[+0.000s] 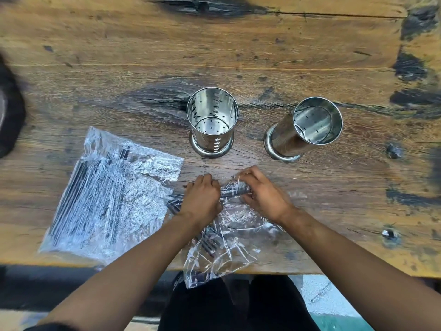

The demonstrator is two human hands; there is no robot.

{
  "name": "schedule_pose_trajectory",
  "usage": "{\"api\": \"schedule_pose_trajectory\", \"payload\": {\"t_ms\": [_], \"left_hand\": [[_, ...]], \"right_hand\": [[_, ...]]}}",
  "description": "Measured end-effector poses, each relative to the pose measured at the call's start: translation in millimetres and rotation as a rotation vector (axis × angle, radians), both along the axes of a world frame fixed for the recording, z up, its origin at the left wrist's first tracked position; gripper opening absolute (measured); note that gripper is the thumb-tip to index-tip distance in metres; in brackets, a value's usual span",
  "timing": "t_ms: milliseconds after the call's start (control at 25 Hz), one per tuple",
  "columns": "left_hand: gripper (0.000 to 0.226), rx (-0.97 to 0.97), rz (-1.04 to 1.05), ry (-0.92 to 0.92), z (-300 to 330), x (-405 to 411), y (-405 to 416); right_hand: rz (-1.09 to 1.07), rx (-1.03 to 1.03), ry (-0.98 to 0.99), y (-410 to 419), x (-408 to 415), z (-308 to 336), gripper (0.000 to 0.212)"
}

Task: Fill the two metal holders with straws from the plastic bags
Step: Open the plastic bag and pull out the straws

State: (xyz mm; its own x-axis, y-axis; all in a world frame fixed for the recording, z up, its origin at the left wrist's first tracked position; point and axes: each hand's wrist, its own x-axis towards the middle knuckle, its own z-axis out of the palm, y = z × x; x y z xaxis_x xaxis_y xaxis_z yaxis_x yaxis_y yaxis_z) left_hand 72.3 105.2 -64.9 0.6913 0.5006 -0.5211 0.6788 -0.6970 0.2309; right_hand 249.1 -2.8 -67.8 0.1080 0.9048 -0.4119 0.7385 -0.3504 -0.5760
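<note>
Clear plastic crinkles under both our hands in the head view. Our left hand (202,199) is curled, fingers folded down onto the near bag (224,244), pinning a dark bundle of straws (235,190) that runs between the two hands. Our right hand (261,193) is closed on the other end of that bundle, gripping it through the film, fingertips tucked at the bag's top edge. The bag trails back from the hands towards our body and hangs over the table (238,51) edge.

Just left of the left hand lies a second bag (112,199), flat on the wood and full of dark straws, one corner almost touching the left wrist.

Beyond the hands stand the two holders, both upright and empty. The left holder (212,123) sits straight ahead of the left hand; we see its perforated floor. The right holder (304,130) stands ahead and to the right of the right hand, apart from the first.

Whether the near bag is open, we cannot tell.
</note>
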Motion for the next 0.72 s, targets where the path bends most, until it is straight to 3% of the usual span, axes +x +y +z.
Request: {"api": "schedule_pose_trajectory", "payload": {"t_ms": [200,400,720], "left_hand": [[0.046,-0.06,0.048,-0.106,-1.7,-9.5,-0.1],[0.048,-0.111,0.045,-0.189,-4.5,-21.4,4.2],[0.046,-0.197,0.092,-0.135,-2.9,-18.6,8.5]], "right_hand": [[-0.032,0.002,0.013,-3.6,5.2,1.4,0.055],[-0.116,-0.034,0.156,-3.5,9.9,8.9,0.057],[-0.128,-0.076,0.172,-3.5,12.8,3.2,0.062]]}}
